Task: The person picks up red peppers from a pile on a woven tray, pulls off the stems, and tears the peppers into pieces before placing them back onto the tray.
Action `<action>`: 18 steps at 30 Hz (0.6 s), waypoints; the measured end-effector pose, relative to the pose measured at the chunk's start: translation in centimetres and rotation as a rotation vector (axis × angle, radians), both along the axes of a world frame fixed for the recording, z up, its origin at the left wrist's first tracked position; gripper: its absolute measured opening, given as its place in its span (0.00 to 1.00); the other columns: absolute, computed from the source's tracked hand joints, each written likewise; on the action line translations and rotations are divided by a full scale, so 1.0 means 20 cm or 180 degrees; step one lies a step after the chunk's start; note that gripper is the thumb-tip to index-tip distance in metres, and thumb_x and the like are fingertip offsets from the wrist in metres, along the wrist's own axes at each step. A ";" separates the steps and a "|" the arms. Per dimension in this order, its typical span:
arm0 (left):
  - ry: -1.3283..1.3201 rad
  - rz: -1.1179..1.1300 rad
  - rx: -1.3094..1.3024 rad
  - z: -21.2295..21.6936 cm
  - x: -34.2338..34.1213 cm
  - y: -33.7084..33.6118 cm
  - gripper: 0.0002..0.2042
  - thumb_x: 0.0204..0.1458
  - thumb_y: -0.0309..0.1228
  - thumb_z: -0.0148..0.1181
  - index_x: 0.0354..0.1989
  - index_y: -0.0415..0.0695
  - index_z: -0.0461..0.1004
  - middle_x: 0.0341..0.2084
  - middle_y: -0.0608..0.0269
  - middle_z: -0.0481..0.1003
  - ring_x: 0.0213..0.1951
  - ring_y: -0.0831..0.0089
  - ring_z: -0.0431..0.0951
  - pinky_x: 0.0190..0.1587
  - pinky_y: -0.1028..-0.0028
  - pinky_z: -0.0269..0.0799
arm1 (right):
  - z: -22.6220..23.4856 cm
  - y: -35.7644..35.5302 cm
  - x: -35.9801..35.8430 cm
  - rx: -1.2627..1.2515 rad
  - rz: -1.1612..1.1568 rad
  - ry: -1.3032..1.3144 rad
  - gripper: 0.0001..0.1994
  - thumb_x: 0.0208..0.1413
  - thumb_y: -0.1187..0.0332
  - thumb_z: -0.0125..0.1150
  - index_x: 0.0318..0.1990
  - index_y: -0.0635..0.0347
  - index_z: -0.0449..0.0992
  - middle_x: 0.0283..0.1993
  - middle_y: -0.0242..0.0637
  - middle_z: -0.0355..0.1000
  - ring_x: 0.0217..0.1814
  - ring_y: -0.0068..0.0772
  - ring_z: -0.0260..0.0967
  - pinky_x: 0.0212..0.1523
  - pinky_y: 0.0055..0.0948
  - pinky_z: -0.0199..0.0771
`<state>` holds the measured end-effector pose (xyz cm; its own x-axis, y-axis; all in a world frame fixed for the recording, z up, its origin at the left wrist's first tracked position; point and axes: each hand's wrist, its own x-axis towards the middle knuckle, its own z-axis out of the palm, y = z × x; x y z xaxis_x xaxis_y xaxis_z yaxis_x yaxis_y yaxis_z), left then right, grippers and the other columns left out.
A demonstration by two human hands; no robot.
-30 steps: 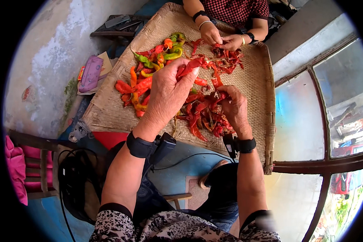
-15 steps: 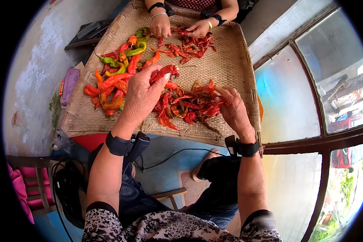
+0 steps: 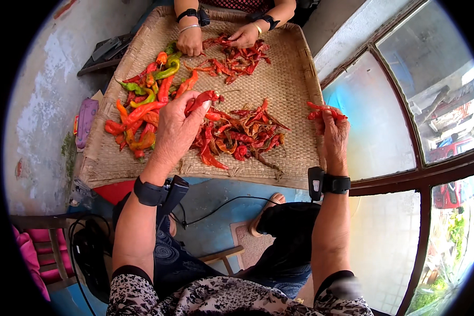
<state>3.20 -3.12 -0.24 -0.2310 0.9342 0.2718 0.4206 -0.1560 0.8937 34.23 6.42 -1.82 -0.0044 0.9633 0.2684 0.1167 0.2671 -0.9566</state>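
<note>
In the head view I have the left hand [image 3: 177, 126] out over a woven tray [image 3: 292, 95], thumb pressed against the fingers and pinching a wrinkled red pepper [image 3: 205, 97]; I cannot tell whether more than one is tucked in there. The right hand [image 3: 336, 138] is raised at the tray's right rim, its fingers closed on slim red peppers [image 3: 327, 111] that lie crosswise at the fingertips and stick out to both sides. How many it has, I can't make out.

Between the two sets of fingers I see a pile of dried red peppers [image 3: 242, 134], its near-left end just beside the left fingers and its right end well apart from the right ones. Left of the left fingers lies a heap of fresh peppers [image 3: 142, 111] in red, orange, yellow and green. Beyond the left fingers, across the tray, a co-worker's one hand [image 3: 190, 41] is curled near the fresh heap, and their other hand [image 3: 244, 37] touches a far pile of dark red peppers [image 3: 242, 60]. Right of my right fingers I get a framed window [image 3: 382, 118].
</note>
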 end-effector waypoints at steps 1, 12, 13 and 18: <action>-0.0080 0.0019 0.0113 -0.01 0.00 0.00 0.10 0.57 0.33 0.56 0.38 0.37 0.73 0.18 0.66 0.72 0.22 0.81 0.71 0.25 0.77 0.67 | 0.00 0.00 0.02 -0.0152 0.0011 -0.0049 0.13 0.63 0.61 0.52 0.41 0.64 0.74 0.28 0.33 0.75 0.23 0.12 0.61 0.21 0.14 0.57; -0.0187 0.0030 -0.0032 0.04 -0.04 -0.03 0.15 0.58 0.39 0.56 0.41 0.38 0.73 0.20 0.72 0.70 0.24 0.85 0.68 0.28 0.81 0.65 | -0.19 0.19 0.32 -0.0063 -0.1775 -0.0728 0.16 0.64 0.59 0.44 0.45 0.65 0.68 0.22 0.36 0.70 0.18 0.22 0.63 0.15 0.22 0.63; -0.0214 0.0053 0.0054 0.04 -0.04 -0.02 0.12 0.57 0.36 0.56 0.39 0.37 0.73 0.19 0.69 0.70 0.22 0.84 0.69 0.26 0.80 0.64 | -0.20 0.20 0.33 -0.0456 -0.1967 -0.0680 0.18 0.64 0.57 0.43 0.47 0.66 0.66 0.21 0.37 0.69 0.18 0.24 0.63 0.15 0.24 0.63; -0.0244 0.0067 0.0096 0.05 -0.04 -0.01 0.10 0.57 0.33 0.56 0.38 0.37 0.73 0.17 0.67 0.71 0.20 0.83 0.69 0.23 0.78 0.64 | -0.22 0.20 0.28 -0.0307 -0.1947 -0.0430 0.19 0.63 0.54 0.42 0.44 0.64 0.67 0.19 0.31 0.63 0.15 0.21 0.57 0.12 0.21 0.56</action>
<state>2.49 -3.27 0.81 -0.2717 0.9206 0.2804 0.3547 -0.1751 0.9184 39.88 10.48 -6.18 0.5269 0.8221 0.2159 0.3424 0.0273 -0.9392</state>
